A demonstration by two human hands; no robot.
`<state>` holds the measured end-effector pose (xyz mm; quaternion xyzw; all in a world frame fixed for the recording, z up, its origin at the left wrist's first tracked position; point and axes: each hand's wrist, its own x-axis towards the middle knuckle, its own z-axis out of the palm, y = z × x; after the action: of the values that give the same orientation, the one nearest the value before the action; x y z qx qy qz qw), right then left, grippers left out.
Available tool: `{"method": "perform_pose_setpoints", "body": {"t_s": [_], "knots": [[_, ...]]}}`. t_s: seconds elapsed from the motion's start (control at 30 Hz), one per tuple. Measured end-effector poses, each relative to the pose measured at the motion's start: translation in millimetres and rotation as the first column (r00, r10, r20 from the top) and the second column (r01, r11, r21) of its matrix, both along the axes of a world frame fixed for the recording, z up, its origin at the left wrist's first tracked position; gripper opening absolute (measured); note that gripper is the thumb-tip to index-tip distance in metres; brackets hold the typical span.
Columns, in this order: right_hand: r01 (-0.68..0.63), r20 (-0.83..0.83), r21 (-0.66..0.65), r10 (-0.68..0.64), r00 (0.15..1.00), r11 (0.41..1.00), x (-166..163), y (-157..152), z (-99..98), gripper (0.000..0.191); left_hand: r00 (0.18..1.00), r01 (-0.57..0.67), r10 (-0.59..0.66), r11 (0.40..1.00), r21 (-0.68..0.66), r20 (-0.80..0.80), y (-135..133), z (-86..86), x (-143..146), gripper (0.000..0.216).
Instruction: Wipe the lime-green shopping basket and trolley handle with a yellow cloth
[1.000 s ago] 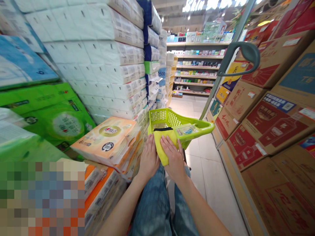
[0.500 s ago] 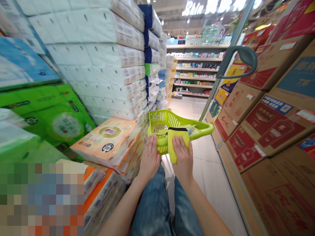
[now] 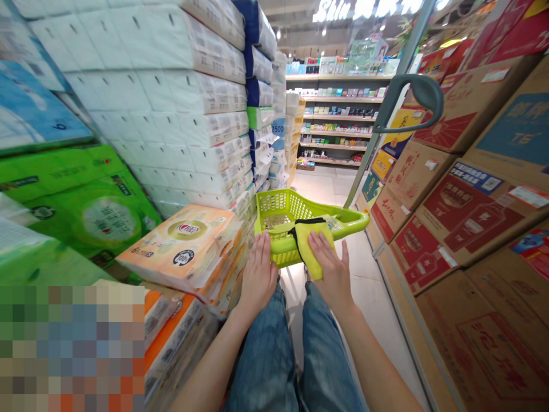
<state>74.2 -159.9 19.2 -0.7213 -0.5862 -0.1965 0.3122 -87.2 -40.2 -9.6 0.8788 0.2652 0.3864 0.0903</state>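
Note:
A lime-green plastic shopping basket (image 3: 278, 209) stands on the aisle floor in front of my knees, with a tall grey pull handle (image 3: 418, 91) rising at its right. A yellow cloth with a black edge (image 3: 309, 243) lies over the basket's near rim. My right hand (image 3: 332, 272) presses flat on the cloth, fingers spread. My left hand (image 3: 260, 272) rests open against the basket's near left corner, holding nothing.
Stacked white, green and orange tissue packs (image 3: 184, 240) wall the left side. Cardboard cartons (image 3: 467, 194) line the right shelf. The tiled aisle floor (image 3: 369, 303) runs ahead to far shelves (image 3: 338, 120). My jeans-clad legs (image 3: 283, 355) fill the lower middle.
My right hand has slid the yellow cloth to the right along the basket's near rim. My left hand has stayed at the left corner. The view has shifted slightly.

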Motion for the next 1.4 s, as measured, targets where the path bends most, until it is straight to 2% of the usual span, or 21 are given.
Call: {"method": "perform_pose_setpoints", "body": {"t_s": [0.1, 0.2, 0.37, 0.43, 0.5, 0.6, 0.73, 0.87, 0.93, 1.03, 1.1, 1.17, 1.27, 1.4], "knots": [[0.1, -0.04, 0.01, -0.099, 0.994, 0.995, 1, 3, 1.0, 0.067, 1.0, -0.005, 0.005, 1.0, 0.003, 0.001, 0, -0.2, 0, 0.075], [0.096, -0.065, -0.001, -0.096, 0.993, 0.995, -20, 11, 1.1, 0.066, 1.0, -0.003, 0.003, 1.0, -0.005, 0.013, 1, -1.4, 0, 0.074], [-0.155, -0.078, -0.077, 0.149, 0.986, 0.985, -57, 24, 4.4, 0.059, 0.999, 0.03, -0.031, 0.999, 0.009, 0.016, 4, -8.0, -3, 0.073], [-0.224, -0.061, -0.102, 0.219, 0.974, 0.969, -57, 25, 5.7, 0.06, 0.999, 0.032, -0.032, 0.999, 0.011, 0.034, 4, -9.6, -3, 0.073], [-0.236, -0.028, -0.104, 0.234, 0.972, 0.966, -48, 20, 6.1, 0.061, 0.999, 0.026, -0.026, 1.0, -0.007, 0.035, 4, -8.8, -2, 0.073], [-0.183, 0.012, -0.081, 0.185, 0.983, 0.98, -23, 8, 6.3, 0.062, 1.0, 0.01, -0.01, 1.0, -0.019, 0.012, 2, -4.6, 0, 0.074], [0.0, -0.003, -0.03, 0.0, 1.0, 1.0, 3, 1, 8.7, 0.064, 1.0, -0.004, 0.004, 1.0, 0.0, 0.008, 0, -0.5, 1, 0.074], [0.106, -0.058, -0.003, -0.106, 0.993, 0.994, -12, 10, 8.1, 0.064, 1.0, -0.008, 0.009, 1.0, -0.012, 0.01, 0, -0.7, 1, 0.074], [0.067, -0.075, -0.008, -0.067, 0.995, 0.998, -32, 17, 6.1, 0.062, 1.0, 0.004, -0.004, 1.0, -0.013, 0.012, 2, -2.9, -1, 0.074], [-0.091, -0.071, -0.049, 0.088, 0.994, 0.995, -57, 25, 4.3, 0.059, 0.998, 0.042, -0.042, 0.999, 0.0, 0.037, 4, -7.9, -3, 0.073], [-0.173, -0.064, -0.075, 0.169, 0.984, 0.982, -62, 27, 4.4, 0.059, 0.997, 0.054, -0.054, 0.999, 0.009, 0.052, 5, -10.2, -4, 0.074], [-0.206, -0.046, -0.085, 0.203, 0.978, 0.975, -57, 24, 5.0, 0.06, 0.998, 0.047, -0.047, 0.999, 0.005, 0.037, 5, -9.9, -4, 0.074], [-0.184, -0.009, -0.087, 0.184, 0.983, 0.979, -36, 15, 5.7, 0.061, 1.0, 0.027, -0.027, 1.0, -0.013, -0.002, 4, -5.8, -3, 0.075], [-0.004, -0.017, -0.04, 0.003, 1.0, 0.999, -4, 5, 6.6, 0.064, 1.0, 0.012, -0.012, 1.0, -0.004, 0.007, 2, -1.9, -1, 0.076]]}}
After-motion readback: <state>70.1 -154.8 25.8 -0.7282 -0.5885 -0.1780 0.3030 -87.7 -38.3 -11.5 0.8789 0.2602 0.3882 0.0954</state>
